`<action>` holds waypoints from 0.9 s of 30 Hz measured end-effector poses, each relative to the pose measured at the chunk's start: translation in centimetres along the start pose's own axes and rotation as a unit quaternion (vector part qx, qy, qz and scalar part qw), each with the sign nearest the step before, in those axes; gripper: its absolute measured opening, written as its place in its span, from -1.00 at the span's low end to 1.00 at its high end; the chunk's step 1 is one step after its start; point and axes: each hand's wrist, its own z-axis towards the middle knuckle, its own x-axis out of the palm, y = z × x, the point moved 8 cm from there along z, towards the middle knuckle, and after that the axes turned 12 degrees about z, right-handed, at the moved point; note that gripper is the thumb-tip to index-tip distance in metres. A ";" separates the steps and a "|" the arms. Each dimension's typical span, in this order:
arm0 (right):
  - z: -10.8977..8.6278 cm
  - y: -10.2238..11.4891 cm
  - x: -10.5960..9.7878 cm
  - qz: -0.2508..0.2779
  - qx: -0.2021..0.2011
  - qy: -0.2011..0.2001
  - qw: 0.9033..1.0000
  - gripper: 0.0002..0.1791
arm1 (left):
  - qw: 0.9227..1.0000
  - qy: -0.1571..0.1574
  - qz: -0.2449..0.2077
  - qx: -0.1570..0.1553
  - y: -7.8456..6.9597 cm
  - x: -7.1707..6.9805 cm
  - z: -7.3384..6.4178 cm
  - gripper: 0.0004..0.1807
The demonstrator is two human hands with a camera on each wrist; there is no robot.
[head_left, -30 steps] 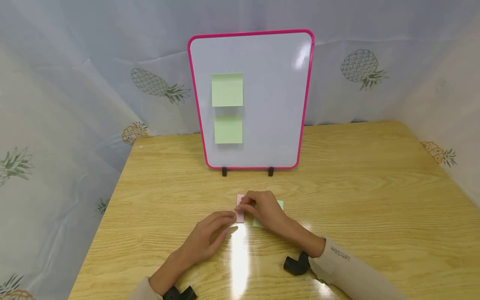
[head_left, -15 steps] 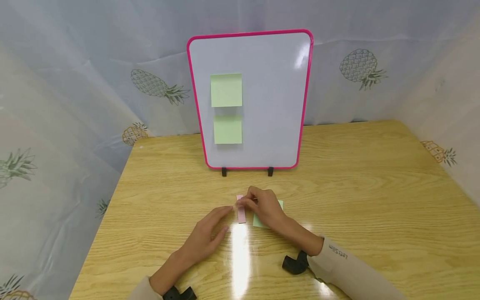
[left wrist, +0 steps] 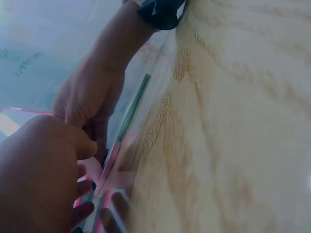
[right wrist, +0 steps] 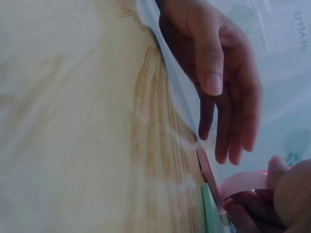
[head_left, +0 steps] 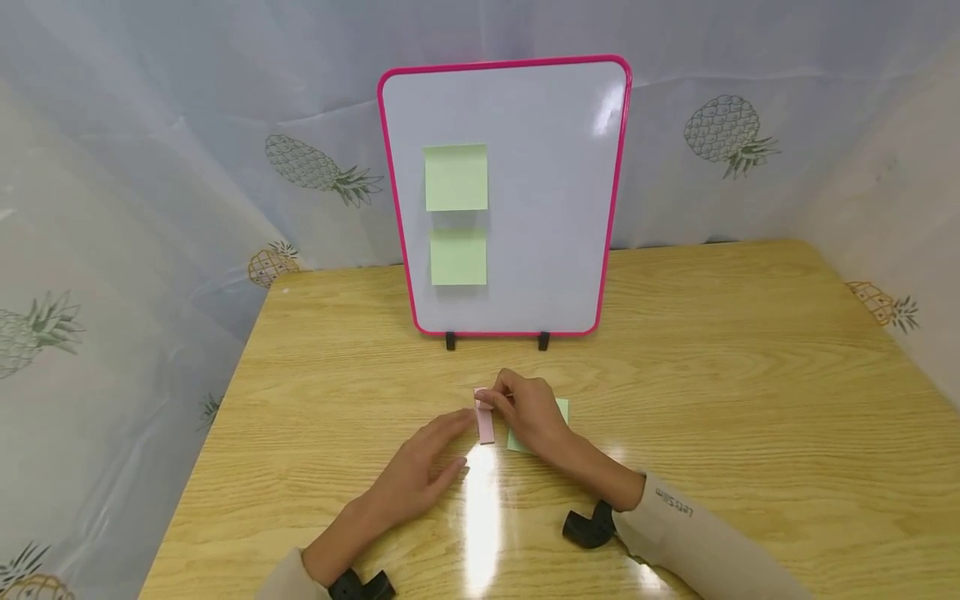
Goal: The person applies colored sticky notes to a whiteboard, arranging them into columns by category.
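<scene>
Over the pink pad (head_left: 487,430), the curled right hand (head_left: 528,410) pinches a strip (right wrist: 245,181).

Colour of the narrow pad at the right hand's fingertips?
Pale pink; the narrow pad shows best in the head view.

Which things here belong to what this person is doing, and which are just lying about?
Part of the job:
- right hand, pinching a pink sheet curled up from the pink pad
- left hand, close by
- probably the green pad, whiteboard and its two green notes

Just around, it seems:
- pineapple-print curtain
- wooden table, merely the work surface
</scene>
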 end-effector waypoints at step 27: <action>0.6 0.1 -0.6 0.010 -0.018 0.007 1.000 -0.94 | 0.974 0.015 0.140 0.175 -2.2 0.2 0.5 -0.58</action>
